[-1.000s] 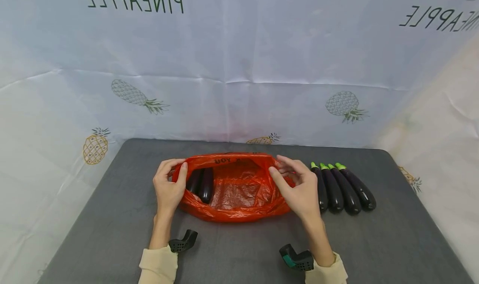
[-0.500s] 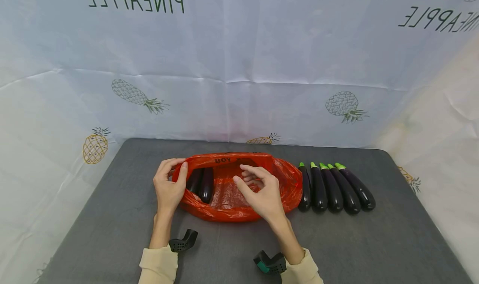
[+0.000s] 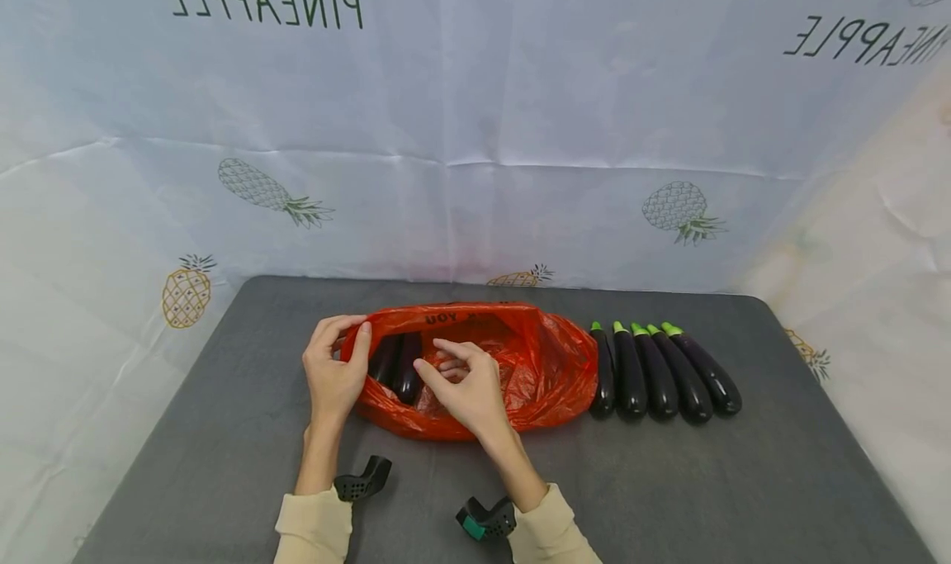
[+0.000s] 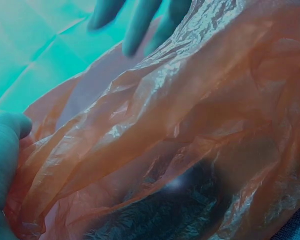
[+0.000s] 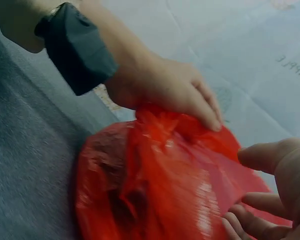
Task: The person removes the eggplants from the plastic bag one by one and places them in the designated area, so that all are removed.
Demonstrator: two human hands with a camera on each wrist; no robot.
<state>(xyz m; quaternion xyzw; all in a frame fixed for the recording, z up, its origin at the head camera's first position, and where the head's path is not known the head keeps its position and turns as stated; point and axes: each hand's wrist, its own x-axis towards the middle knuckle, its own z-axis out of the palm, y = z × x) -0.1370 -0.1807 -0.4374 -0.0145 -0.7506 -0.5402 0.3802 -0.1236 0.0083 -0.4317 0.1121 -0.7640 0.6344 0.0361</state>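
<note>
A red plastic bag point(image 3: 568, 374) lies on the table with its mouth spread wide. My left hand point(image 3: 332, 378) grips its left rim between thumb and fingers; the right wrist view also shows this left hand point(image 5: 165, 90) on the gathered plastic. Two dark eggplants point(image 3: 407, 372) lie side by side inside the bag's left end. Over the bag's mouth, just right of them, is my right hand point(image 3: 470, 389), thumb and fingers apart and holding nothing. Through the plastic in the left wrist view shows a dark rounded shape point(image 4: 165, 215).
Several eggplants point(image 3: 657, 378) with green stems lie in a row right of the bag, the nearest one against its right edge. The grey table point(image 3: 780, 465) ends at a white cloth backdrop point(image 3: 475, 217) printed with pineapples. A black wrist device point(image 3: 364, 479) sits at my left sleeve.
My right hand has let go of the bag's right rim and moved left across the mouth towards the two eggplants inside. The left hand keeps its grip on the bag.
</note>
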